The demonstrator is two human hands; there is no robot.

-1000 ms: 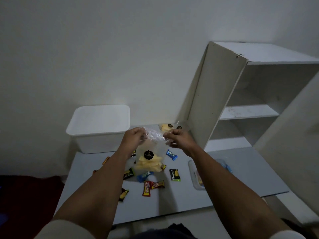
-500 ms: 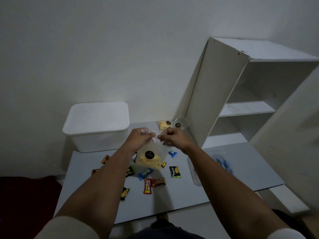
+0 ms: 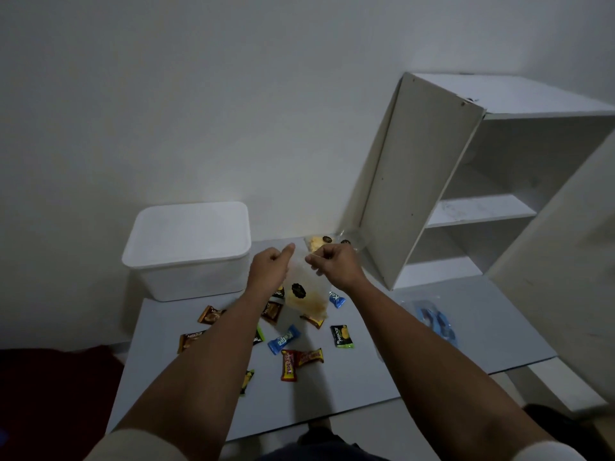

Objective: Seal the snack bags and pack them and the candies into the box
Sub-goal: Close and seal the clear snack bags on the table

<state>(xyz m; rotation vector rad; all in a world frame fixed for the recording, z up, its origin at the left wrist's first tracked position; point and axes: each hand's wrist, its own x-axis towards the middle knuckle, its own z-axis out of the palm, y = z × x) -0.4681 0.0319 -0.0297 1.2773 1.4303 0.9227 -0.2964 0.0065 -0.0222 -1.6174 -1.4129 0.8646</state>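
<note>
Two hands (image 3: pixel 271 271), one snack bag (image 3: pixel 304 292)

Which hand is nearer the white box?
Left. The left hand is just right of the white box; the right hand is farther right, past the snack bag.

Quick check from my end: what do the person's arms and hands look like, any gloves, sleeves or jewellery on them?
Both hands are bare: no gloves, rings or watch show on the left hand or the right hand. The forearms are uncovered up to near the elbows. Light, cream-coloured sleeves begin at the bottom edge of the view, the left sleeve and the right sleeve. No markings are visible on them.
</note>
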